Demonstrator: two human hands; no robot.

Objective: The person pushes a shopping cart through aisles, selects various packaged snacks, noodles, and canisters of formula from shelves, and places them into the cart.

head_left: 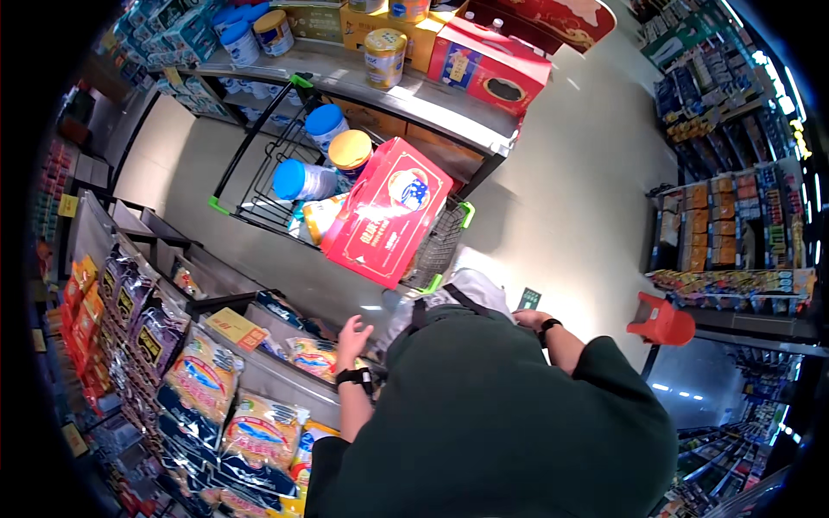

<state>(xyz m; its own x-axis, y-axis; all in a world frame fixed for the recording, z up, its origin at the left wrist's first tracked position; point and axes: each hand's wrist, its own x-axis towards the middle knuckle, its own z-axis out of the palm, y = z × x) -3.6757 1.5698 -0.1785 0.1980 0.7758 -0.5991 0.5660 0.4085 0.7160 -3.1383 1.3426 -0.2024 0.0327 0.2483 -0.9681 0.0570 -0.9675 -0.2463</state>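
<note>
My left hand (351, 338) is raised beside my body with its fingers apart and nothing in it. Closest to it are the bagged goods (313, 356) on the low shelf at left. My right hand (528, 318) hangs by my hip, its fingers mostly hidden, so I cannot tell whether it holds anything. In front of me stands a black wire shopping cart (233, 177) with green corners. A red gift box (377, 226) leans tilted in it, next to blue-lidded cans (292, 180) and a can with a gold lid (351, 148). Neither hand touches the cart.
Beyond the cart, a display shelf (332, 73) carries cans and a red carton (489, 66). Large plastic food packs (262, 432) line the left side. An orange-red plastic stool or bin (661, 319) stands on the floor at right, before stocked shelves (712, 226).
</note>
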